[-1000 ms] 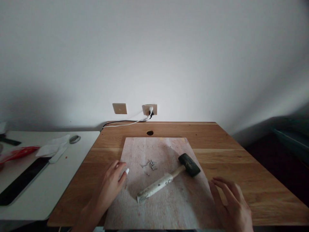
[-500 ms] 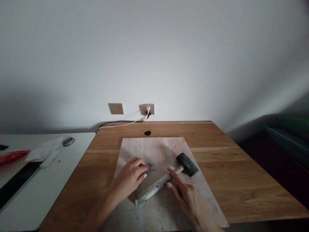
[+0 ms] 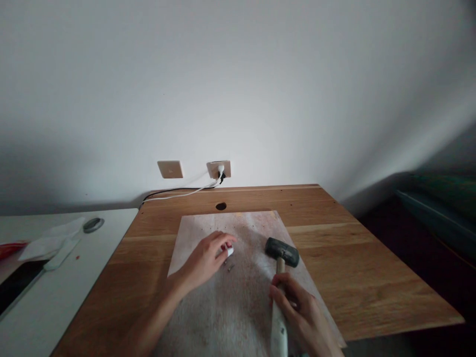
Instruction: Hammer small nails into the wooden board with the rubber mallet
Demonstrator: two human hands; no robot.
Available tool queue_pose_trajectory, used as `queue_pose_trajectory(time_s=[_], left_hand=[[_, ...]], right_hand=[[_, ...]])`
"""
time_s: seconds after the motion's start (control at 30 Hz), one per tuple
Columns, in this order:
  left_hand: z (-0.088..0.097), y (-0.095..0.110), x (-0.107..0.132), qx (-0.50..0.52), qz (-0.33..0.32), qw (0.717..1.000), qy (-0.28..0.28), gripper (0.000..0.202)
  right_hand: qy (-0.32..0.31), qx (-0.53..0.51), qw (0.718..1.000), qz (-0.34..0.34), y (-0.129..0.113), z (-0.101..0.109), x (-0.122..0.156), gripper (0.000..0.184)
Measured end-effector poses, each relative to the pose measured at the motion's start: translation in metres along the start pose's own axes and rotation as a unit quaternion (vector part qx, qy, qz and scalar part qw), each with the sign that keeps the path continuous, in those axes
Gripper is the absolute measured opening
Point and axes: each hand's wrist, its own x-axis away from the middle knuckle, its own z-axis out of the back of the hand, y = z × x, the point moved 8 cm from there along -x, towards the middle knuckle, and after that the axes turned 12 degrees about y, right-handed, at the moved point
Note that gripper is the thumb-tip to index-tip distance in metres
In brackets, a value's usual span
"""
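Note:
A pale worn board [image 3: 208, 317] lies on a wooden table [image 3: 357, 267]. My right hand [image 3: 301, 317] is wrapped round the light handle of a mallet [image 3: 281, 258] whose black head rests on the board, the handle pointing back at me. My left hand [image 3: 204, 260] lies over a small heap of nails, its fingers curled down onto them. One or two loose nails [image 3: 229, 267] show just beside its fingertips. Whether a nail is pinched between the fingers I cannot make out.
A round cable hole [image 3: 220, 206] sits near the table's far edge. Black and white cables [image 3: 174, 193] run to a wall socket [image 3: 218, 169]. A white side table [image 3: 55, 277] at left carries tissues [image 3: 44, 243], a round metal object [image 3: 93, 224] and a dark flat device [image 3: 15, 285].
My right hand came in from the right edge, closed on the mallet handle and turned it toward me. My left hand slid right onto the nails.

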Motion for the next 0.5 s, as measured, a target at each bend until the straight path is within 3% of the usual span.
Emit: queue_pose_trajectory(time_s=[0.07, 0.2, 0.33, 0.4, 0.5], left_hand=[[-0.010, -0.005, -0.027, 0.038, 0.005, 0.999, 0.005, 0.022], [-0.048, -0.022, -0.080, 0.098, 0.026, 0.995, -0.006, 0.010], [-0.090, -0.039, -0.110, 0.117, 0.044, 0.992, -0.027, 0.007], [-0.102, -0.041, -0.117, 0.116, 0.039, 0.992, -0.028, 0.010], [-0.113, -0.040, -0.122, 0.120, 0.033, 0.992, -0.032, 0.012]], right_hand=[[0.026, -0.128, 0.988, -0.076, 0.008, 0.007, 0.005, 0.044], [0.039, -0.303, 0.920, -0.246, 0.018, 0.012, 0.017, 0.073], [-0.036, -0.369, 0.874, -0.316, 0.015, 0.006, 0.025, 0.055], [-0.033, -0.357, 0.883, -0.302, 0.021, 0.009, 0.026, 0.057], [0.032, -0.259, 0.930, -0.258, 0.040, 0.025, 0.026, 0.068]])
